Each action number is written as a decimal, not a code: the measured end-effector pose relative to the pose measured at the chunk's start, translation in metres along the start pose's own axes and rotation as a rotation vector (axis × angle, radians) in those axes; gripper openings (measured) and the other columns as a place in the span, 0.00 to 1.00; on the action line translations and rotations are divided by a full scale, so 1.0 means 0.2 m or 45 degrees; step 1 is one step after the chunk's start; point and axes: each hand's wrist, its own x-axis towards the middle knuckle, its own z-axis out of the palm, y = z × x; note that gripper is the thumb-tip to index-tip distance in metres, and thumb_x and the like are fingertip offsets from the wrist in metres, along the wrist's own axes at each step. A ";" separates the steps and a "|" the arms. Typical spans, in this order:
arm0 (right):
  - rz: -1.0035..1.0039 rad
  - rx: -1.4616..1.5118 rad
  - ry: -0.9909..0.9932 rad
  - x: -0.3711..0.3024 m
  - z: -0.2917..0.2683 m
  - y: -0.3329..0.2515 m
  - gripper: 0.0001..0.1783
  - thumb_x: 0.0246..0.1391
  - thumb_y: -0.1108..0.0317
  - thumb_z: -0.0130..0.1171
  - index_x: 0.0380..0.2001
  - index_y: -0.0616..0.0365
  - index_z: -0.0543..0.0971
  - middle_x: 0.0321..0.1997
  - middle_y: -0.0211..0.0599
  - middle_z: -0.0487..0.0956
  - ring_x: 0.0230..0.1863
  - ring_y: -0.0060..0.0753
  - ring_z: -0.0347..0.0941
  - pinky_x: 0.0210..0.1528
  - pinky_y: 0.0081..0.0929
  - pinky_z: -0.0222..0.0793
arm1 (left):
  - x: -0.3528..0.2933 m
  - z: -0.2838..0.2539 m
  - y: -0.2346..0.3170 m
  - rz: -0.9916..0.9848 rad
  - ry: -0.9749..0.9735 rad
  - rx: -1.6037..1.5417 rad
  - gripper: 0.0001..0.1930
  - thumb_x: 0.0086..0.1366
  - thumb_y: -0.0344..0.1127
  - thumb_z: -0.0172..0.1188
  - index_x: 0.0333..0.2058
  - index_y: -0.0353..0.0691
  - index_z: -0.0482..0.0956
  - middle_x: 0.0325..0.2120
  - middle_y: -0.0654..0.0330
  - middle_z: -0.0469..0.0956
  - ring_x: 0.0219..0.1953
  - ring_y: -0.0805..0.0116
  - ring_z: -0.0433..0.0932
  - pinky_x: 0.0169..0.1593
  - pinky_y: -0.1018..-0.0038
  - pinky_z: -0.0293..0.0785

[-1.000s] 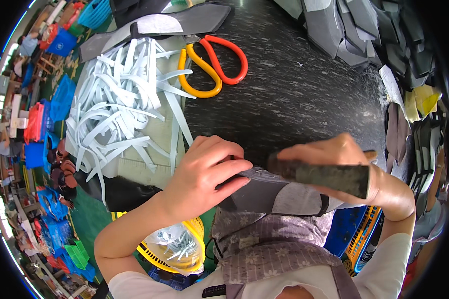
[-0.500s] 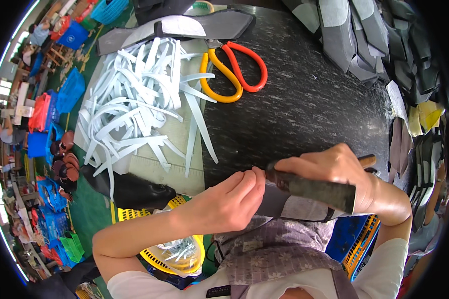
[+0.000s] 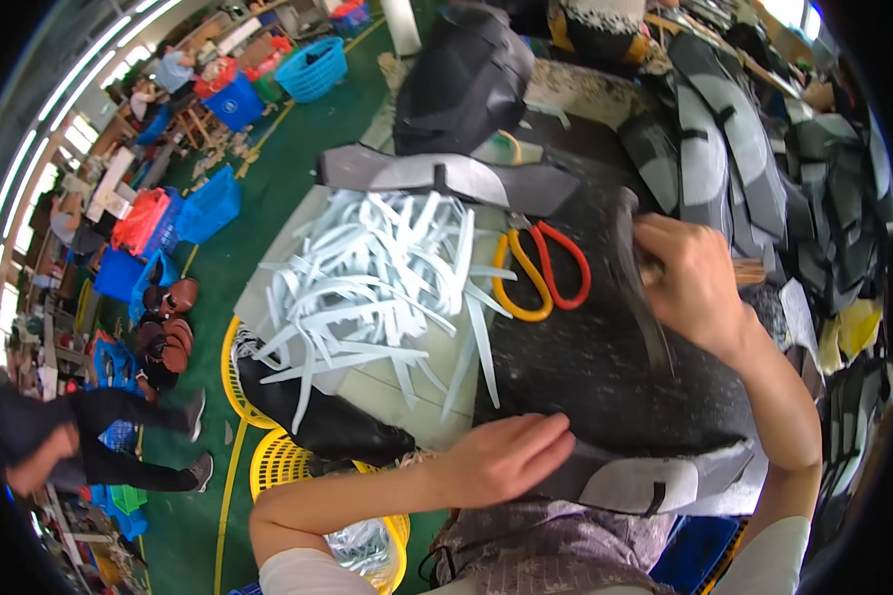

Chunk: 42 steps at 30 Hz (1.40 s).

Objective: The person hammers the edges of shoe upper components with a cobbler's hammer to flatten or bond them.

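Observation:
My right hand (image 3: 695,283) is closed round the wooden handle of a hammer (image 3: 645,322), whose long dark head is raised over the table and smeared by motion. My left hand (image 3: 511,456) lies with fingers stretched out on a dark grey leather-like panel (image 3: 714,471) at the table's near edge. A pale grey patch with a small black tab shows on that panel. Beyond my left hand lies a heap of pale blue-white strips (image 3: 377,278). To their right rest scissors (image 3: 583,266) with one yellow and one red handle.
A similar grey panel (image 3: 466,180) lies behind the strips, with a black bundle (image 3: 461,79) farther back. Stacked grey pieces (image 3: 729,149) crowd the right side. Yellow baskets (image 3: 278,461) stand left of the table. A person in dark trousers (image 3: 119,436) is on the green floor at left.
The hammer has gone up and away from the near edge with my right hand. My left fingers have opened from a pinch and lie flatter. The view has shifted; a person shows at left.

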 end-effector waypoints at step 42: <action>-0.091 0.603 -0.403 -0.56 -0.27 0.01 0.23 0.43 0.71 0.61 0.46 0.61 0.77 0.28 0.35 0.76 0.20 0.39 0.76 0.20 0.34 0.70 | 0.35 0.15 -0.11 -0.712 -0.241 -0.436 0.10 0.53 0.28 0.71 0.35 0.38 0.84 0.26 0.58 0.79 0.26 0.61 0.78 0.32 0.72 0.75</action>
